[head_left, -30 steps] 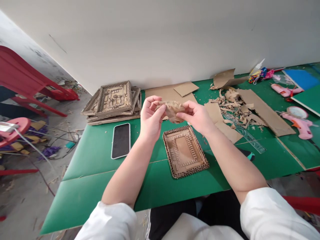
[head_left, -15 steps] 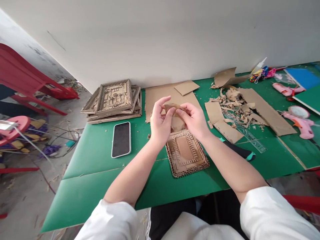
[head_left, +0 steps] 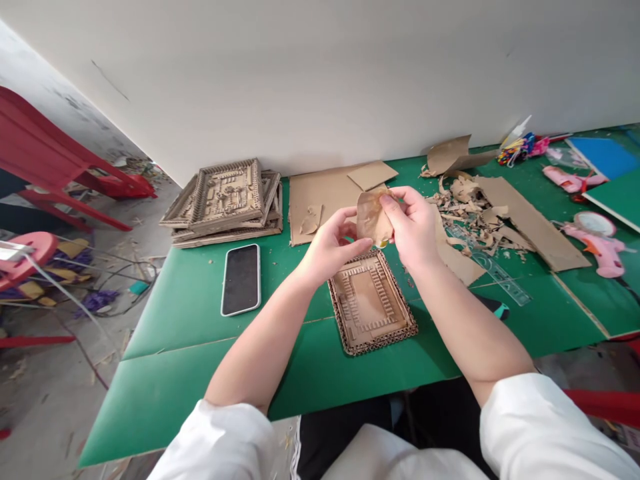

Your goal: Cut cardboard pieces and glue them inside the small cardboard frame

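Right hand (head_left: 415, 230) is pinching a brown paper scrap (head_left: 373, 217). Left hand (head_left: 327, 250) is touching its lower edge, fingers loosely curled, above the cardboard frame (head_left: 370, 303).

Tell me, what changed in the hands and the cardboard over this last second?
The brown paper scrap, first crumpled between both hands, now stands flatter in the right hand, shifted right. The left hand has dropped lower, with only its fingers at the scrap's bottom edge. A small torn piece now lies on the cardboard sheet. The cardboard frame, phone and stack of frames stayed put.
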The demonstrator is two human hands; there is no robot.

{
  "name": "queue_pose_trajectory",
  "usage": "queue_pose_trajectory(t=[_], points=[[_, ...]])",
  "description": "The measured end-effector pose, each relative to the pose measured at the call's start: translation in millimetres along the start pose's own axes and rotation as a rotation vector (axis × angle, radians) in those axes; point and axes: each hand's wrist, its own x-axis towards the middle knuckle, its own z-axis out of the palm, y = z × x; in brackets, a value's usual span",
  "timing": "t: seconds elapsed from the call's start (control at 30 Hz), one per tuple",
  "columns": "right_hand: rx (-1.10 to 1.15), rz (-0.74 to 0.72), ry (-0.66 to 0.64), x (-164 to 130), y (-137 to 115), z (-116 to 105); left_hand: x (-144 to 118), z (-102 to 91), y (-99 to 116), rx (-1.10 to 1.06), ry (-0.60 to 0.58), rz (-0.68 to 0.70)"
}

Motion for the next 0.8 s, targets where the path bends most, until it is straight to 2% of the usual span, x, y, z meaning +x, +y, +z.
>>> queue_pose_trajectory(t=[0.17, 0.23, 0.4, 0.47, 0.53, 0.6, 0.7, 0.8], points=[[0.058, 0.004, 0.097, 6.8, 3.5, -2.1, -1.0, -9.6, 7.5, -0.017, 0.053, 0.035], [0.073, -0.008, 0.131, 8.1, 5.3, -1.6, -1.2, -14.0, 9.7, 0.018, 0.040, 0.039], [0.041, -0.026, 0.114, 7.2, 8.3, 1.4, -5.5, -31.2, 17.8, 0.294, -0.127, 0.022], [0.013, -0.054, 0.104, 6.5, 7.7, 1.3, -8.2, -38.7, 22.2, 0.420, -0.119, 0.044], [-0.007, -0.099, 0.096, 5.3, 6.0, 0.6, -9.7, -42.8, 25.2, 0.478, -0.064, 0.081], [-0.035, -0.131, 0.030, 3.1, 3.9, 0.4, -9.1, -41.2, 25.1, 0.415, 0.006, 0.109], [-0.077, -0.138, -0.150, -2.3, 0.8, 2.7, -4.6, -29.9, 19.2, 0.124, 0.086, 0.082], [-0.097, -0.151, -0.243, -8.1, -2.5, 6.8, 0.4, -16.8, 10.0, -0.147, 0.166, 0.014]])
